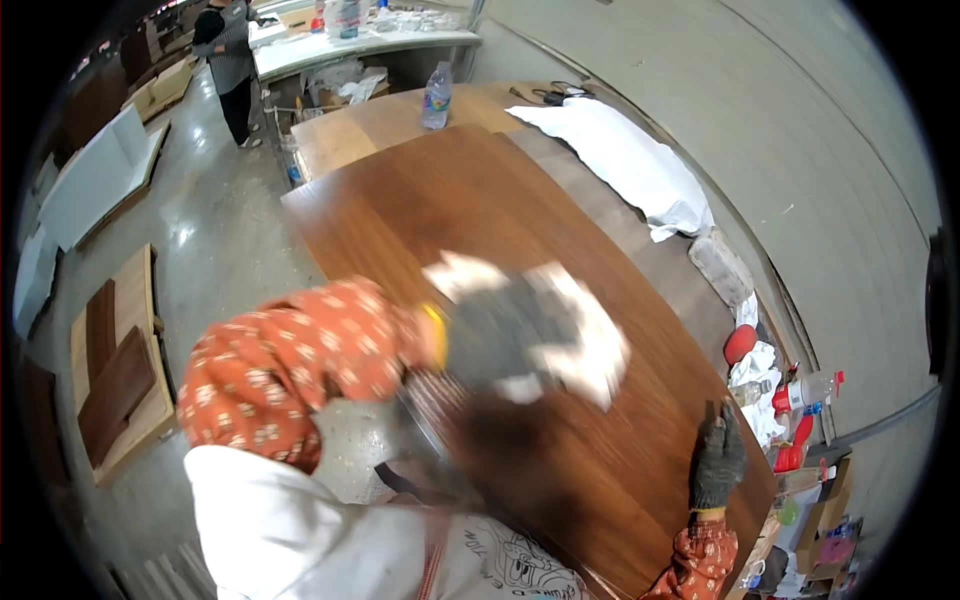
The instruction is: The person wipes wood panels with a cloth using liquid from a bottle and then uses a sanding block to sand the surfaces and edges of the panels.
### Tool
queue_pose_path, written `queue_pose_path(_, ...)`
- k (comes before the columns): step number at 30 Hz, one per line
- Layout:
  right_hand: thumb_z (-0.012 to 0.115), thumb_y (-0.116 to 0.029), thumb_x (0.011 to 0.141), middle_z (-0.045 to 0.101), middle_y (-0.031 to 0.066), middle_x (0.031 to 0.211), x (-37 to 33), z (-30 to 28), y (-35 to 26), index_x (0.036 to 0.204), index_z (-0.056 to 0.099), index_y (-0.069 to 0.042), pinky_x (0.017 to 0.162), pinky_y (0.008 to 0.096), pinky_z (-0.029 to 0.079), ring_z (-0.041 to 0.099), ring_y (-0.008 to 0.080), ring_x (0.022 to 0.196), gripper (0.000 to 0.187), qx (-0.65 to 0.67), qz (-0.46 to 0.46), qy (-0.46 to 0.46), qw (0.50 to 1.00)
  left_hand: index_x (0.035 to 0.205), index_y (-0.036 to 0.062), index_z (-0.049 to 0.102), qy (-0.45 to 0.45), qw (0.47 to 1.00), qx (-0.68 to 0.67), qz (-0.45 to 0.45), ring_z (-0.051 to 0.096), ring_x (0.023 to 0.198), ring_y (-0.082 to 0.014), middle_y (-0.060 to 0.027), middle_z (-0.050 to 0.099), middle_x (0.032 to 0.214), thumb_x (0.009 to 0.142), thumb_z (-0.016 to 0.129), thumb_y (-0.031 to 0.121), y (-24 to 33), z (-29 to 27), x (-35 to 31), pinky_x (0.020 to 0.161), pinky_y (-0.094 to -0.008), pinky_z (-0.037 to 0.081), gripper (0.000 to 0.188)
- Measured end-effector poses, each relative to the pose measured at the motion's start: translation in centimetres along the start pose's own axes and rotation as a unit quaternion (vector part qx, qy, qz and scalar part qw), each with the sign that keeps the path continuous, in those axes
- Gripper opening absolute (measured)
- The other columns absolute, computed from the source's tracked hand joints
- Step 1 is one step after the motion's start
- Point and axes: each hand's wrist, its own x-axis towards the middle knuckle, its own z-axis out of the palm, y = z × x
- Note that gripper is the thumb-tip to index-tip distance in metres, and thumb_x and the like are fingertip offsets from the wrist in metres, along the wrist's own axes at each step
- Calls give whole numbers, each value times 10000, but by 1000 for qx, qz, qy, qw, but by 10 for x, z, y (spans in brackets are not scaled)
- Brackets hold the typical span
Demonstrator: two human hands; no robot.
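Left hand (510, 330), dark grey glove w/ yellow cuff, is over the mid part of a brown wood panel (610, 470). Its grip holds a pale cloth (595, 350), bunched under the palm & sticking out on both sides; hand & cloth are blurred, so can't tell how each finger bends. Dark shadow on the panel just nearer than the glove.

Right hand (718, 460), same kind of glove, is at the panel's right edge, near end; grip wide, fingers stretched out flat & pointing to the far side.

Panel lies lengthwise, near to far, w/ its far end by a paler wood surface (350, 130). On that: clear bottle (437, 97) std. upright. Far right, beyond the panel: white sheet (630, 165) & dark cable (550, 96). Right side, btwn panel & wall (800, 150): red round thing (740, 344) & clear bottle w/ red cap (808, 390), plus misc. clutter.

Left, on the floor (230, 210): light board (140, 300) w/ brown pcs (117, 395) on top; farther, a white panel (100, 180). Far left: another person (230, 70) stands next to a white surface (400, 43).
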Motion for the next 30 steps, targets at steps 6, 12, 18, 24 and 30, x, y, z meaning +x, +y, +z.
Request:
queue_pose_path(6,536,-180,906,664,145,966,69,75,-125,1135,622,-54,769,360,503,632,308,873,275,-7,-289,-153,945,1244,89,536,87,785,430,-438,444,1219,-338,-161,500,1306,902,502,362,-25,-96,-202,1039,-422,326,439)
queue_pose_path(12,433,-372,919,628,156,1078,147,186,-241,1183,597,-120,867,424,449,588,344,969,400,10,-334,-260,906,1217,70,542,353,732,271,-515,537,1097,-324,-169,572,1187,880,585,303,-21,-93,-247,934,-381,423,412)
queue_pose_path(18,403,-418,920,613,160,1115,176,232,-283,1168,599,-127,889,432,438,575,360,1000,429,9,-351,-300,887,1208,41,527,523,655,194,-509,568,1044,-321,-174,586,1145,874,620,267,-44,-70,-260,901,-365,441,414)
queue_pose_path(24,340,-419,932,606,187,1108,193,267,-365,1138,604,-90,914,439,409,550,359,1041,470,-43,-339,-315,886,1253,24,477,607,578,164,-520,557,1049,-228,-134,588,1139,901,590,217,-53,-58,-257,915,-340,426,417)
queue_pose_path(30,365,-388,925,604,190,1100,183,260,-368,1111,613,-79,900,426,428,561,366,1014,437,-51,-362,-348,864,1222,7,487,636,601,160,-456,578,992,-218,-138,599,1095,905,573,148,-47,-55,-257,859,-326,453,358)
